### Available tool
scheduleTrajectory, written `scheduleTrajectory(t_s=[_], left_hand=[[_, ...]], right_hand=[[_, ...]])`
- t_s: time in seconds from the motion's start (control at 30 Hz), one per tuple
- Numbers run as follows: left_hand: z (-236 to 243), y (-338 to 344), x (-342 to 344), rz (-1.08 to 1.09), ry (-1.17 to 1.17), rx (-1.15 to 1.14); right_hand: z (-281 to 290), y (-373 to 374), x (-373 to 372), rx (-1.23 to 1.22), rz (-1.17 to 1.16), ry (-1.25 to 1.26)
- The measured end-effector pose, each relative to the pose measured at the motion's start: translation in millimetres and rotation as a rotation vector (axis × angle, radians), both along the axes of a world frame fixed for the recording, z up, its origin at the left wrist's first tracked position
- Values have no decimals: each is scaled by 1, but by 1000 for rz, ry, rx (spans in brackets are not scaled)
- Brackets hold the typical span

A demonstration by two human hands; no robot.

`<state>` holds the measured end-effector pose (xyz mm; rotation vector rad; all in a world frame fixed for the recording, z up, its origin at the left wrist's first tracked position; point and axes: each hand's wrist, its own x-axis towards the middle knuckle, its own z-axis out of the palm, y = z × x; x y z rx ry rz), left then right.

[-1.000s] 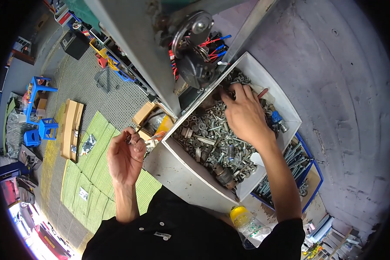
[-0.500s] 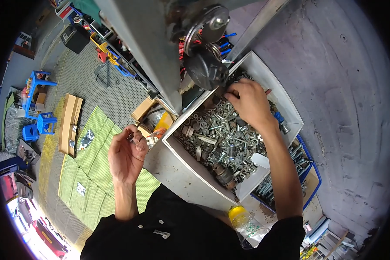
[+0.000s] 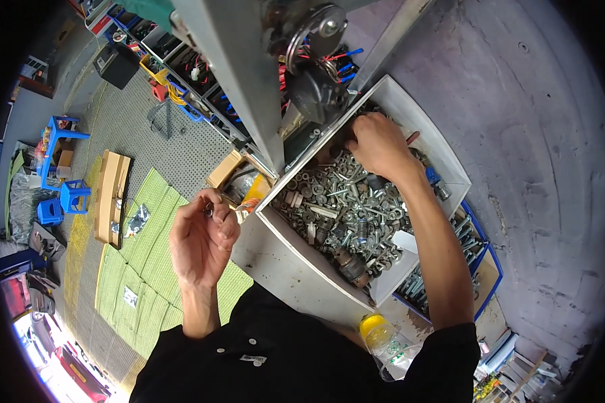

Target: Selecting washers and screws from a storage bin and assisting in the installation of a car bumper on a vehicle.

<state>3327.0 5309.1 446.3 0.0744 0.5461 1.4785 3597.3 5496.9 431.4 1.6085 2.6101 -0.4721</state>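
My left hand [image 3: 205, 235] is raised, palm up, beside the near left corner of a white box. Its fingers curl closed round a small shiny metal part [image 3: 210, 210], mostly hidden by the fingertips. The white box [image 3: 316, 272] holds a heap of loose bolts, nuts and washers [image 3: 346, 195]. My right hand [image 3: 380, 144] reaches into the far end of this box, its fingers bent down among the hardware. Its fingertips are out of sight, so what they grip does not show. A drill chuck-like cylinder [image 3: 351, 267] lies at the box's near end.
A grey metal post [image 3: 238, 80] with a caster-like wheel [image 3: 316, 94] rises in front of me. Blue bins [image 3: 494, 275] of long bolts adjoin the box at right. A yellow-capped clear bottle [image 3: 386, 339] stands close to my body. Green matting [image 3: 138, 262] covers floor at left.
My right hand has moved slightly farther into the far corner, with its fingers lower among the parts. My left hand stays raised and its fingers have shifted a little round the small part.
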Motion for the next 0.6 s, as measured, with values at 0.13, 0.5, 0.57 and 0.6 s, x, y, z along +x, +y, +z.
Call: scheduleTrajectory(t_s=[0.13, 0.5, 0.57, 0.6], left_hand=[[7, 4, 11, -52, -38, 21], [22, 9, 31, -151, -77, 79], [22, 9, 35, -185, -127, 95], [27, 10, 41, -209, -26, 59]], right_hand=[[-1, -2, 1, 24, 34, -14], [-5, -11, 16, 174, 124, 116], [9, -18, 26, 142, 59, 350], [24, -27, 24, 50, -18, 444]])
